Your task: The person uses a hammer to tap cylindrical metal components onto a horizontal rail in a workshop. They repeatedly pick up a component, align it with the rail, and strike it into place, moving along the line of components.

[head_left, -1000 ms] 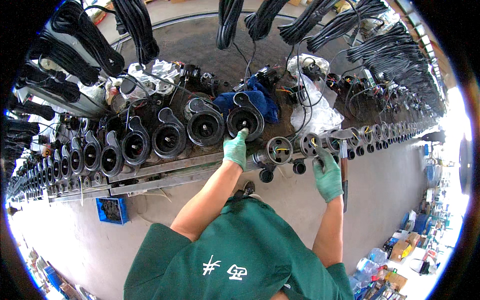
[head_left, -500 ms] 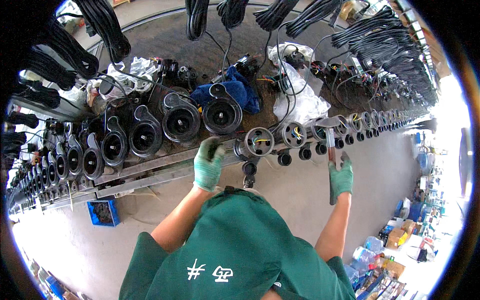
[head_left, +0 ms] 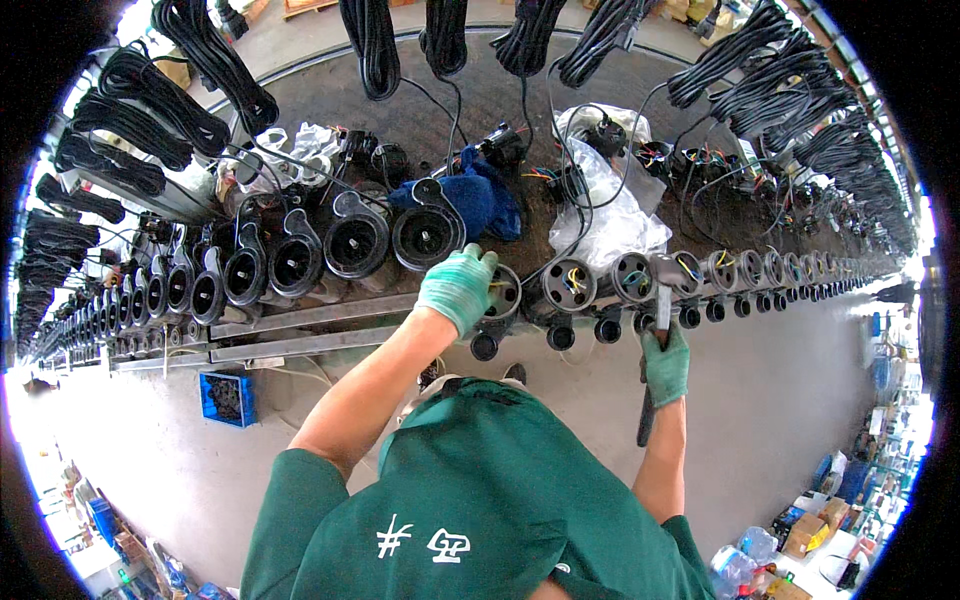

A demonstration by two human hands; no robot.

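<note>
My left hand (head_left: 458, 290), in a green glove, is at the left edge of a round black housing (head_left: 506, 293) with coloured wires inside. Its fingers curl in toward the housing; what they hold, if anything, is hidden. My right hand (head_left: 666, 370), gloved too, is closed round the handle of a hammer (head_left: 664, 305). The hammer's head points away from me, in front of the row of housings. Right of my left hand stand more wired housings, one (head_left: 570, 284) closest. Left of it, a black housing with a curved arm (head_left: 428, 238) shows a shaft in its middle.
Black cable bundles (head_left: 368, 50) hang over the far side of the bench. A blue cloth (head_left: 470, 195) and clear plastic bags (head_left: 610, 220) lie behind the housings. Metal rails (head_left: 300, 340) run along the bench front. A blue crate (head_left: 228, 398) of black parts stands at the lower left.
My left hand has moved right and forward, onto the wired housing. My right hand has shifted slightly left and nearer me, gripping the hammer's handle more closely. The view has shifted a little.
</note>
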